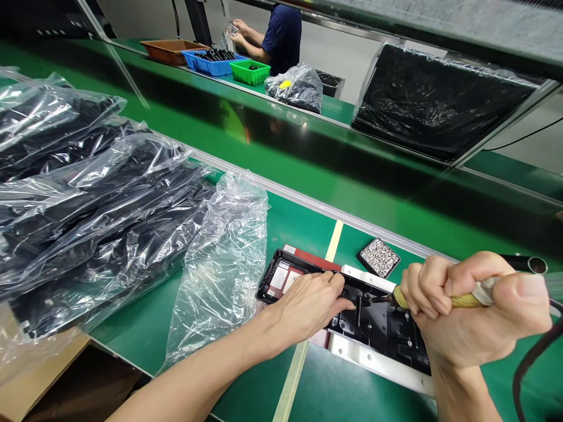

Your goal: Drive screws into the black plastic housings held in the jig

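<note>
A long black plastic housing (373,319) lies in a white fixture (373,358), its ribbed inside facing up. My left hand (314,299) is closed on the housing near its middle, with the fingers bent and the thumb over the inner side. Wrapped in my right fist (466,299) is a yellow-handled tool (468,300), tilted so that its thin dark tip meets the housing's inside. My right thumb points toward the handle's rear end. A small black tray (379,257) of tiny silvery metal parts stands just behind the fixture.
Black parts in clear bags (101,217) are piled at the left, beside a loose plastic bag (224,264). A dark cable (523,363) hangs at the right. Across the green belt (264,140), a co-worker (284,41) stands near blue (211,61) and green bins (250,71).
</note>
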### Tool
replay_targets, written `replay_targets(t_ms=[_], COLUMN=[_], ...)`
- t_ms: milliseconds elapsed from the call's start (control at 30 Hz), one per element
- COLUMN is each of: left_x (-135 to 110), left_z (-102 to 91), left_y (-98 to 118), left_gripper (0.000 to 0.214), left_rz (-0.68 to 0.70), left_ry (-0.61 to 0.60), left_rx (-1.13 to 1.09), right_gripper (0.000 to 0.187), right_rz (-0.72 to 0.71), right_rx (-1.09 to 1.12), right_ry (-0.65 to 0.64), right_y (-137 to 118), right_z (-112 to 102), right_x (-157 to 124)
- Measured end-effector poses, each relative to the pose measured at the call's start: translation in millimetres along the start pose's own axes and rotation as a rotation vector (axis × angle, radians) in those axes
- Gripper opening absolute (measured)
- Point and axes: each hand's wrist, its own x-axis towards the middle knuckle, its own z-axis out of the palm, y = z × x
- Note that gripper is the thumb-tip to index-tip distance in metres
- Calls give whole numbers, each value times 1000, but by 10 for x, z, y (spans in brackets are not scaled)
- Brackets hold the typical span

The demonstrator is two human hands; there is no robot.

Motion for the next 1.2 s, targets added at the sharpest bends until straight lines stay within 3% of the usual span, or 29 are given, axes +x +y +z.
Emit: replay_targets(t_ms=[1200], left_x=[3], left_z=[74], left_y=[-25], left_gripper=[30], left_rz=[24], left_ry=[31], left_rx=[44], right_gripper=[38], right_rz=[7], right_rx=[16], right_ry=[-27], right_y=[21], right_z=[-16], right_x=[6])
